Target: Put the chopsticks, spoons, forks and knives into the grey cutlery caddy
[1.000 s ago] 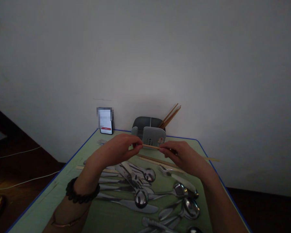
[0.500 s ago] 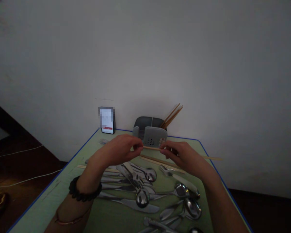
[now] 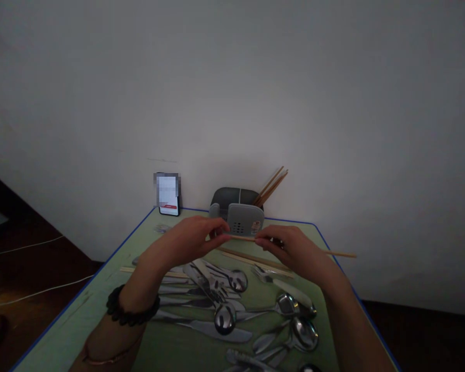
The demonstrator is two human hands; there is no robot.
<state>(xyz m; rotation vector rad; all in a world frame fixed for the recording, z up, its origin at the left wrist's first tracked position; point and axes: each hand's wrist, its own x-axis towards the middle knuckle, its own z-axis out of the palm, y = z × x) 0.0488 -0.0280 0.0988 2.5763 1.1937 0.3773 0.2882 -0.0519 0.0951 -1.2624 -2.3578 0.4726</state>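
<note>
Thin pale wooden chopstick (image 3: 242, 238): is lying nearly level between the two hands, above the pale green counter with blue edging (image 3: 67, 316) and in front of the grey plastic holder with round holes (image 3: 247, 214).
Left hand (image 3: 197, 236): is pinching the chopstick's near end, thumb and index fingers closing on it with hardly any gap.
Right hand (image 3: 289, 244): is gripping the chopstick farther along, its thumb and fingers drawing together around it; a pale stick (image 3: 341, 254) is showing beyond the wrist, though whether it is the same one, I cannot tell.
Holder: is standing at the counter's back edge, with a bundle of brown wooden chopsticks (image 3: 272, 188) leaning out to the right.
Cutlery: shiny metal spoons (image 3: 238, 280), a broad-bladed silver knife (image 3: 225, 330) and a pale-handled metal fork (image 3: 290, 290) are lying scattered below the hands, several overlapping; loose light wooden chopsticks (image 3: 256, 261) are resting just behind them.
Phone: a black smartphone with a lit screen (image 3: 168, 196) is standing upright near the wall, left of the holder.
Left wrist: is wearing a black beaded bracelet (image 3: 132, 308).
</note>
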